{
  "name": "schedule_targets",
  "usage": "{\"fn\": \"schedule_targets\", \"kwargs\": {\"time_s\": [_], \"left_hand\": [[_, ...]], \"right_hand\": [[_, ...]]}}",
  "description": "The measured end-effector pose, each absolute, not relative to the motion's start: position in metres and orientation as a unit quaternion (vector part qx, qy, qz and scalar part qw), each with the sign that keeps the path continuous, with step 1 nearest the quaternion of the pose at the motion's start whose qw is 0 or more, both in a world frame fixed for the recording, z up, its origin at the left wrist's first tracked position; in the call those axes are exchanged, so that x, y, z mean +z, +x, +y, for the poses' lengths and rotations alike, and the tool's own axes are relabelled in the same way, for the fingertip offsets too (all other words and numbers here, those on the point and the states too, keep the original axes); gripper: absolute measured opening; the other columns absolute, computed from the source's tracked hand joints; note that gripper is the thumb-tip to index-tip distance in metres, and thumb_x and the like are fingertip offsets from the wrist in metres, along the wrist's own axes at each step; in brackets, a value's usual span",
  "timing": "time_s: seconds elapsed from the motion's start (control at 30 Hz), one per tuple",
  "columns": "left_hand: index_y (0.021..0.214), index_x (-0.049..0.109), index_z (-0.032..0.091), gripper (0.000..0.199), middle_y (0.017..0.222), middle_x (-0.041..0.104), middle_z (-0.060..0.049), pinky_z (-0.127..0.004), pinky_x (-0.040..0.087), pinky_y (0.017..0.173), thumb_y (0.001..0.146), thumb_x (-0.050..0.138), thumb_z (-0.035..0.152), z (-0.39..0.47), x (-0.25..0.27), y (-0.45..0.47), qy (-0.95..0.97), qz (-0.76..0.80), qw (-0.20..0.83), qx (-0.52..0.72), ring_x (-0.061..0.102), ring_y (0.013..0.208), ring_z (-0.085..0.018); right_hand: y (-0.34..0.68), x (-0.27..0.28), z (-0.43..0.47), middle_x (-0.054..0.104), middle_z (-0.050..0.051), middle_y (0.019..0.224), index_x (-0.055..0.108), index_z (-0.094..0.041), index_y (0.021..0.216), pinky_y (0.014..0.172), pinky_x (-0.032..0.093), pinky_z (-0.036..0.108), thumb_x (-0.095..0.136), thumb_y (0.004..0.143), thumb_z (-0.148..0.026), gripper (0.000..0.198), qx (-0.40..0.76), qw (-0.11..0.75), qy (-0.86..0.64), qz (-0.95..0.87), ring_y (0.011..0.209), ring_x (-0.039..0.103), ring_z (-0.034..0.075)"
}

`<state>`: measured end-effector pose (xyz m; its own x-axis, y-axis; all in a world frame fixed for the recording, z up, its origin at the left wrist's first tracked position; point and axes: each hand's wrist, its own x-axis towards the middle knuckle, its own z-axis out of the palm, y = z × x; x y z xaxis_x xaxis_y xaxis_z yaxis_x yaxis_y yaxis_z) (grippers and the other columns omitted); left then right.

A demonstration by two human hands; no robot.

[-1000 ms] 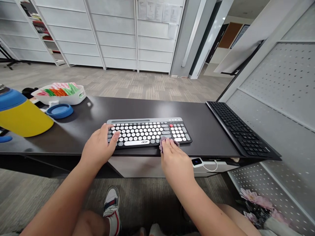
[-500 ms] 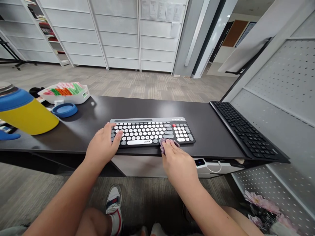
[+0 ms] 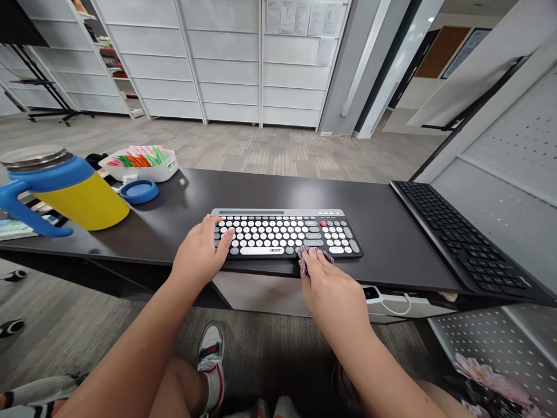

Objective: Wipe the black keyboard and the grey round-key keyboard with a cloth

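On the worktop (image 3: 270, 194), the left hand (image 3: 198, 249) lies, fingers loosely spread, on the keyboard (image 3: 270, 235)'s left end, seemingly steadying it, while the right hand (image 3: 333, 287)'s gathered fingers hold a cloth (image 3: 303, 262) at its front edge.

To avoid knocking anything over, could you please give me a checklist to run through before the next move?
1. Left hand at the left end of the white-keyed keyboard: ok.
2. Cloth under the fingers of the right hand: ok.
3. White-keyed keyboard resting on the desk: ok.
4. Yellow-and-blue mug clear of both hands: ok.
5. Black keyboard clear of the right hand: ok.
6. White-keyed keyboard switched off: cannot tell.
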<state>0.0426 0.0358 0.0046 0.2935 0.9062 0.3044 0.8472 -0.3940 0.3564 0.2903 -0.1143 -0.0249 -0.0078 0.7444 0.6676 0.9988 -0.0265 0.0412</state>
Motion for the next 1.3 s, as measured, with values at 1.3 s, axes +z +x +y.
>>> {"fn": "schedule_targets", "kwargs": {"time_s": [1.3], "left_hand": [[0.144, 0.055, 0.016, 0.062, 0.151, 0.061, -0.021, -0.054, 0.046, 0.114, 0.107, 0.033, 0.062, 0.0372, 0.0018, 0.0419, 0.804, 0.542, 0.063, 0.236, 0.051, 0.147, -0.038]], "right_hand": [[0.2904, -0.0258, -0.114, 0.082, 0.012, 0.116, 0.077, -0.011, 0.116, 0.087, 0.062, 0.032, 0.056, 0.106, -0.019, 0.025, -0.271, 0.242, -0.663, -0.655, 0.107, 0.08, 0.025]]}}
